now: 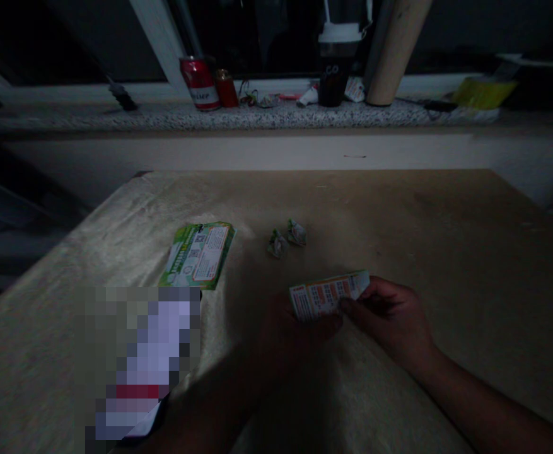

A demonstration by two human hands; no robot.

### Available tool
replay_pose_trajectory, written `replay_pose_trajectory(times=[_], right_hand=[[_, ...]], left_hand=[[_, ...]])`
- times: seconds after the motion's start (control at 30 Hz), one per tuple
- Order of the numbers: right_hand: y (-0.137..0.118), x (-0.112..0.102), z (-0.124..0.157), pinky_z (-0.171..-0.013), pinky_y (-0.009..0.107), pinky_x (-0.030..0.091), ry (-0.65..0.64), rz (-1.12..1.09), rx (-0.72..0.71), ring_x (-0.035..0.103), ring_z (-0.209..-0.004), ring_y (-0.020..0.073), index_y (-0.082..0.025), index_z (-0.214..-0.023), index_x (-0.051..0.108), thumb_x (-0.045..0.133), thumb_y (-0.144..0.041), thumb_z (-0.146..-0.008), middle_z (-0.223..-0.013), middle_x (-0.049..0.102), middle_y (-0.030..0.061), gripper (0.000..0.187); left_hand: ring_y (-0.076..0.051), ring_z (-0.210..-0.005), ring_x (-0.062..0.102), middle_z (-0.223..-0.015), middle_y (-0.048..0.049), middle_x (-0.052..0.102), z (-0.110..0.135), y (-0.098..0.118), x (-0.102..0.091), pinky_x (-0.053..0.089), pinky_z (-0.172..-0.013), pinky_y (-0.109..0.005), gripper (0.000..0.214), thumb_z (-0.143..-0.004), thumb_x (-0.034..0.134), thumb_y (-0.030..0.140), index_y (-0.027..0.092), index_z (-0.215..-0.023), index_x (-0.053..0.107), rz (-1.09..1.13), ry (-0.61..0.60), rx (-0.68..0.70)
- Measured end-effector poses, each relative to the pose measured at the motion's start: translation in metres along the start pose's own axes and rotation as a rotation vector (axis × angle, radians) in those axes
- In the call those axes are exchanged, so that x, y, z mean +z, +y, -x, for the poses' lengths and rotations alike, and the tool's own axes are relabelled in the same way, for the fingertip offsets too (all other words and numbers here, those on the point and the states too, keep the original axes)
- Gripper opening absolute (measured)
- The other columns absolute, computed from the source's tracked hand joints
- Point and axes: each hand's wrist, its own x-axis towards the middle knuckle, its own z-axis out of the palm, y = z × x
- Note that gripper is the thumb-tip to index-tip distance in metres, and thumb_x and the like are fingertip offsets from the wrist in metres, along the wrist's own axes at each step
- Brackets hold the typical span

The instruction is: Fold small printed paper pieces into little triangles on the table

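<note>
A folded printed paper, green-edged with orange and white panels, is held between both hands above the table. My left hand is in deep shadow, its thumb lying along the paper's lower edge. On the right end, my right hand pinches the same paper between thumb and fingers. Beyond the hands lie two small folded paper pieces, one slightly nearer and the other just to its right. To the left rests a stack of green printed leaflets.
A blurred-out lit phone lies at the table's left front. On the granite sill stand a red can, a small red-orange container, a dark cup with a white lid, a cardboard tube and a yellow item.
</note>
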Motion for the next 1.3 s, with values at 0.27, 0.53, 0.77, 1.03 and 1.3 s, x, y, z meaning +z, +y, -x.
replay_pose_trajectory(times=[0.27, 0.53, 0.77, 1.03, 1.3], right_hand=[[-0.002, -0.001, -0.001, -0.053, 0.027, 0.056, -0.048, 0.041, 0.056, 0.068, -0.056, 0.0161, -0.022, -0.067, 0.075, 0.088, -0.026, -0.073, -0.064, 0.076, 0.0025, 0.015], [0.002, 0.006, 0.0, -0.052, 0.021, 0.054, -0.052, -0.059, 0.145, 0.068, -0.056, 0.0129, -0.022, -0.065, 0.075, 0.089, -0.02, -0.072, -0.062, 0.074, -0.0001, 0.015], [0.006, 0.008, 0.0, -0.058, 0.025, 0.057, -0.116, -0.215, 0.292, 0.07, -0.059, 0.014, -0.02, -0.071, 0.078, 0.091, -0.026, -0.072, -0.067, 0.076, 0.0011, 0.014], [0.005, 0.014, 0.002, -0.06, 0.027, 0.056, -0.064, -0.369, 0.416, 0.068, -0.06, 0.0148, -0.02, -0.072, 0.079, 0.089, -0.025, -0.071, -0.067, 0.075, 0.0018, 0.011], [0.003, 0.016, 0.001, -0.056, 0.026, 0.056, 0.028, -0.462, 0.381, 0.064, -0.055, 0.0135, -0.02, -0.067, 0.079, 0.089, -0.023, -0.068, -0.059, 0.071, 0.0001, 0.011]], left_hand=[[-0.023, -0.077, 0.077, -0.083, -0.0056, 0.083, -0.005, -0.003, -0.006, 0.062, -0.071, -0.032, 0.018, -0.074, 0.085, 0.03, 0.018, -0.088, 0.084, -0.003, 0.031, 0.005], [-0.024, -0.083, 0.077, -0.093, -0.0056, 0.083, -0.005, -0.008, -0.004, 0.061, -0.074, -0.032, 0.031, -0.069, 0.092, 0.03, 0.019, -0.096, 0.083, 0.002, 0.083, -0.015], [-0.019, -0.069, 0.073, -0.074, -0.0025, 0.079, -0.007, -0.008, 0.0, 0.058, -0.067, -0.028, 0.015, -0.068, 0.089, 0.022, 0.017, -0.08, 0.081, 0.12, 0.109, -0.043], [-0.019, -0.068, 0.071, -0.074, -0.0034, 0.078, -0.006, -0.009, 0.004, 0.058, -0.068, -0.031, 0.011, -0.072, 0.084, 0.019, 0.015, -0.081, 0.08, 0.177, 0.075, -0.029], [-0.018, -0.074, 0.072, -0.082, -0.0032, 0.08, -0.004, -0.009, 0.003, 0.057, -0.071, -0.029, 0.017, -0.072, 0.086, 0.019, 0.017, -0.088, 0.081, 0.154, 0.054, -0.018]])
